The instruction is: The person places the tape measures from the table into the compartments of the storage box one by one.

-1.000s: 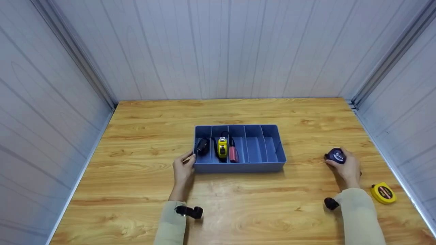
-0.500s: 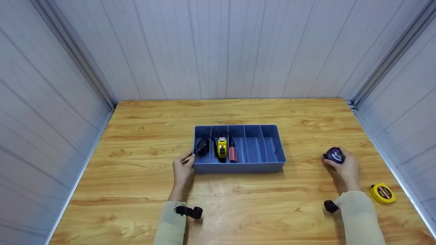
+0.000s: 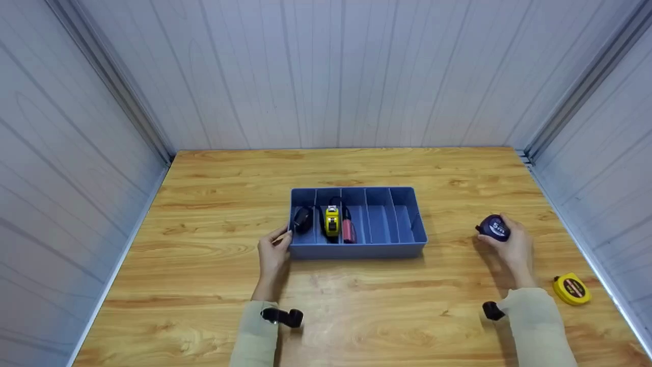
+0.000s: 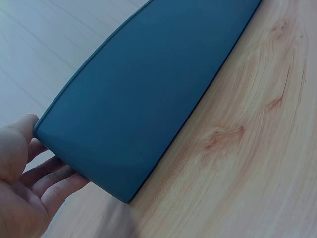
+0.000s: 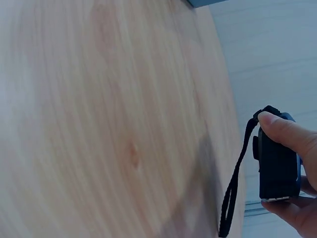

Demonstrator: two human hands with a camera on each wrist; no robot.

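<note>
A blue-grey divided box (image 3: 359, 251) stands on the table, a row of several compartments across it. My left hand (image 3: 272, 252) holds its near left corner; in the left wrist view the thumb is at the rim and the fingers lie against the outer wall. My right hand (image 3: 515, 250) grips a dark 5 m tape measure (image 3: 494, 228) above the table, its black strap (image 5: 233, 188) hanging down in the right wrist view. Inside the box are a black tape measure (image 3: 303, 219), a yellow and black tape measure (image 3: 332, 222) and a partly hidden red item (image 3: 348, 231).
A yellow tape measure (image 3: 572, 289) lies on the wooden table (image 3: 387, 311), right of my right forearm. Pale panel walls (image 3: 341, 76) close off the back and both sides. The box's right-hand compartments show bare floors.
My right hand has moved slightly left and away from me, carrying the dark tape measure toward the box and tilting it a little. The left hand and the box have stayed put.
</note>
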